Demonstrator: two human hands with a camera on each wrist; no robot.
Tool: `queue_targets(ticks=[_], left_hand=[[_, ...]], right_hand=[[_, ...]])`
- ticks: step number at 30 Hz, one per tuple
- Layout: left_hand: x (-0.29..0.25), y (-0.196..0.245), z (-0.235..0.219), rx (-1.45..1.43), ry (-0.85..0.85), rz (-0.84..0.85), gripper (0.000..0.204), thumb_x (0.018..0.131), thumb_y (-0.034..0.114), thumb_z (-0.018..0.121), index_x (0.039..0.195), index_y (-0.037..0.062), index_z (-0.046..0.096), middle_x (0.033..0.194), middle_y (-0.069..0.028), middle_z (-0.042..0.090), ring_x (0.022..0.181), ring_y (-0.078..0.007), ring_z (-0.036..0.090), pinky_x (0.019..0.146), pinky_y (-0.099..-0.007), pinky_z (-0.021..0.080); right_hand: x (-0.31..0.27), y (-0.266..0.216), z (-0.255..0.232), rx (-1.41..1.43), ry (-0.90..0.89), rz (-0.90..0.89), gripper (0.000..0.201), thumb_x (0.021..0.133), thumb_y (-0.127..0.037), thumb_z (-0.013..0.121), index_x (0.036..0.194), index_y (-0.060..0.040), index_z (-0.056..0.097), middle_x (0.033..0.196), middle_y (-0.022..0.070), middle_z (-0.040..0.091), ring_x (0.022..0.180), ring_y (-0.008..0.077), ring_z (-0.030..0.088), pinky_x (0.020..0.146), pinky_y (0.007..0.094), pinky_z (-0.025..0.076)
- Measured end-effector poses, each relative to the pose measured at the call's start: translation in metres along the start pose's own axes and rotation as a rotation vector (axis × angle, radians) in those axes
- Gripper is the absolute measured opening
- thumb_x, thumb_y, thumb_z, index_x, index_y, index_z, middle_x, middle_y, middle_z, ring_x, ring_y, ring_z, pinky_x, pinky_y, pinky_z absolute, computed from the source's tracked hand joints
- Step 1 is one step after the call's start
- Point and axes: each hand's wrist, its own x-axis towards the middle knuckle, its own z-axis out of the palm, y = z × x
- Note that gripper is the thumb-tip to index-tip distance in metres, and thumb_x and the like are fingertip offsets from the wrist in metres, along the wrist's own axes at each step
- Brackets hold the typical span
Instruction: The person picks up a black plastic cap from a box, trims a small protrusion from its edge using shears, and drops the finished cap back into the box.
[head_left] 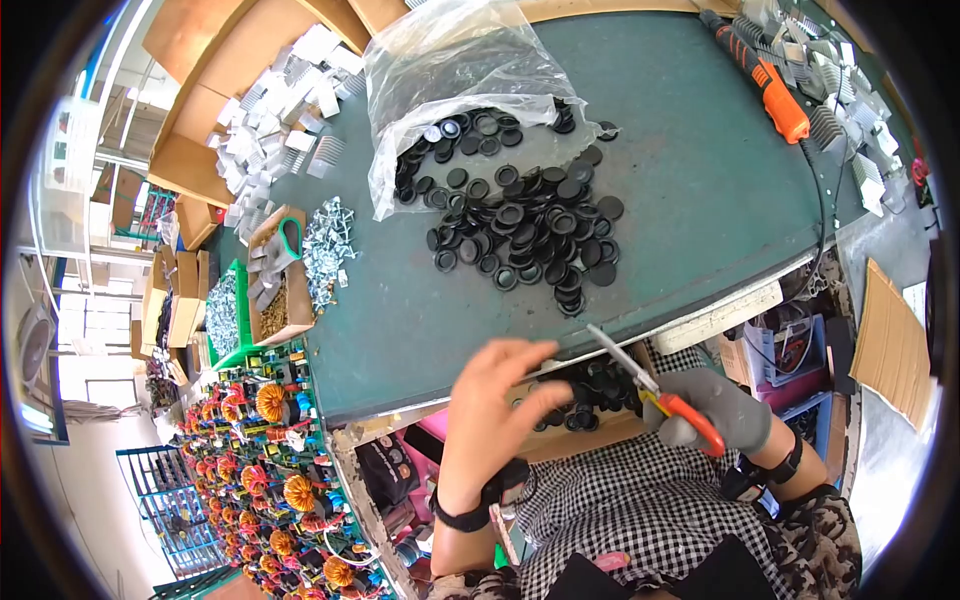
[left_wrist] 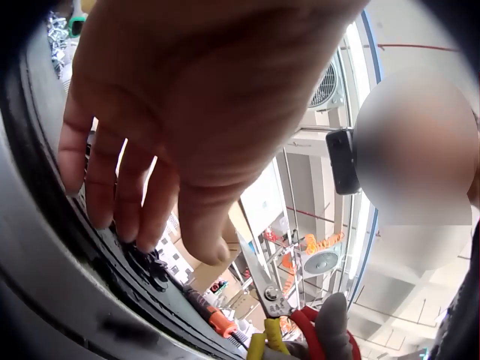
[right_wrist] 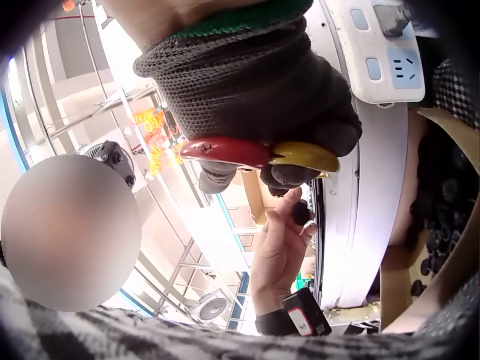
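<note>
My bare left hand hovers at the table's front edge, its fingers extended and spread. In the left wrist view its palm faces the camera and nothing shows in it. The gloved right hand grips scissors by red and yellow handles, the silver blade pointing up and left toward the table. Fingers curl through the handle loops in the right wrist view. Beneath the hands, a cardboard box at the lap holds black round caps. A heap of similar black caps lies on the table ahead.
A clear plastic bag with caps spilling out lies behind the heap. Metal heat sinks fill the back left, near loose screws. An orange-black corded tool lies back right. Boards with copper coils stand at left.
</note>
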Motion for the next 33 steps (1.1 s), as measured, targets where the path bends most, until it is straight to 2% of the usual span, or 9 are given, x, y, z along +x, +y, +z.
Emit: queue_targets(ticks=[2,5,9,12,15,16,19,26,33], left_hand=[[0.019,-0.007,-0.001,0.385,0.31,0.11,0.028,0.07,0.012,0.069,0.097,0.004,0.064,0.089,-0.0095,0.06,0.083,-0.0221,0.056,0.077,-0.0312,0.043],[0.049,-0.01,-0.004,0.706,0.427,0.204,0.026,0.07,0.013,0.068,0.094,0.0051,0.064,0.088,-0.0105,0.061,0.082,-0.0264,0.056,0.075,-0.0336,0.043],[0.057,-0.017,-0.007,0.774,0.404,0.21,0.023,0.069,0.012,0.068,0.09,0.0054,0.064,0.09,-0.0098,0.061,0.081,-0.0278,0.056,0.073,-0.0348,0.043],[0.041,-0.018,-0.006,0.651,0.409,0.157,0.017,0.07,0.012,0.069,0.082,0.0024,0.062,0.087,-0.0092,0.062,0.079,-0.023,0.056,0.073,-0.0317,0.043],[0.016,-0.023,-0.002,-0.318,0.324,-0.115,0.024,0.076,0.02,0.07,0.082,0.0015,0.057,0.089,-0.0067,0.058,0.081,-0.0122,0.051,0.077,-0.0256,0.039],[0.009,-0.022,-0.001,-0.316,0.326,-0.119,0.024,0.076,0.02,0.07,0.082,0.0015,0.057,0.089,-0.0067,0.058,0.081,-0.0122,0.051,0.077,-0.0256,0.039],[0.0,-0.01,0.007,-0.943,0.208,-0.142,0.039,0.078,0.028,0.069,0.103,0.0027,0.054,0.092,-0.0046,0.053,0.085,-0.0131,0.048,0.078,-0.0257,0.038],[-0.005,-0.018,0.019,-1.23,0.222,-0.134,0.029,0.078,0.027,0.067,0.093,0.0038,0.057,0.091,-0.0038,0.052,0.084,-0.0148,0.048,0.076,-0.0275,0.039],[-0.008,-0.017,0.023,-1.191,0.268,-0.147,0.02,0.08,0.021,0.065,0.089,0.0042,0.058,0.089,-0.0042,0.053,0.082,-0.0138,0.049,0.076,-0.027,0.039]], right_hand=[[0.001,0.003,0.0,-0.003,0.051,-0.038,0.047,0.077,-0.047,0.063,0.079,-0.0011,0.056,0.067,0.0069,0.054,0.059,0.017,0.052,0.056,0.0295,0.041],[0.0,0.002,0.001,0.017,0.043,-0.054,0.049,0.076,-0.05,0.063,0.077,-0.0008,0.056,0.065,0.0066,0.052,0.059,0.017,0.051,0.056,0.0294,0.041],[-0.001,0.005,0.001,-0.016,0.044,-0.04,0.05,0.073,-0.05,0.065,0.077,-0.0002,0.056,0.065,0.0075,0.053,0.058,0.0172,0.052,0.055,0.0296,0.041],[-0.004,0.001,0.001,-0.039,0.055,0.019,0.053,0.069,-0.05,0.069,0.078,-0.0001,0.055,0.065,0.0089,0.053,0.058,0.0204,0.054,0.054,0.0308,0.042],[0.001,0.001,0.001,-0.255,0.03,-0.01,0.059,0.062,-0.052,0.072,0.083,-0.0006,0.053,0.065,0.0111,0.053,0.058,0.0269,0.055,0.054,0.0338,0.042],[0.004,0.001,0.001,-0.464,0.024,-0.102,0.063,0.058,-0.054,0.074,0.085,-0.0009,0.052,0.064,0.0122,0.053,0.059,0.0305,0.056,0.053,0.0356,0.042],[0.014,-0.005,0.008,-0.644,0.053,-0.191,0.065,0.057,-0.055,0.073,0.087,-0.0011,0.05,0.065,0.0137,0.053,0.059,0.0334,0.055,0.052,0.0385,0.042],[0.019,-0.012,0.018,-0.931,0.248,-0.243,0.047,0.058,-0.039,0.073,0.081,-0.0026,0.053,0.066,0.0113,0.055,0.059,0.0277,0.056,0.054,0.0352,0.043],[0.019,-0.015,0.019,-1.014,0.235,-0.251,0.052,0.061,-0.048,0.07,0.077,-0.0025,0.052,0.064,0.0111,0.055,0.057,0.0266,0.056,0.053,0.0345,0.042]])
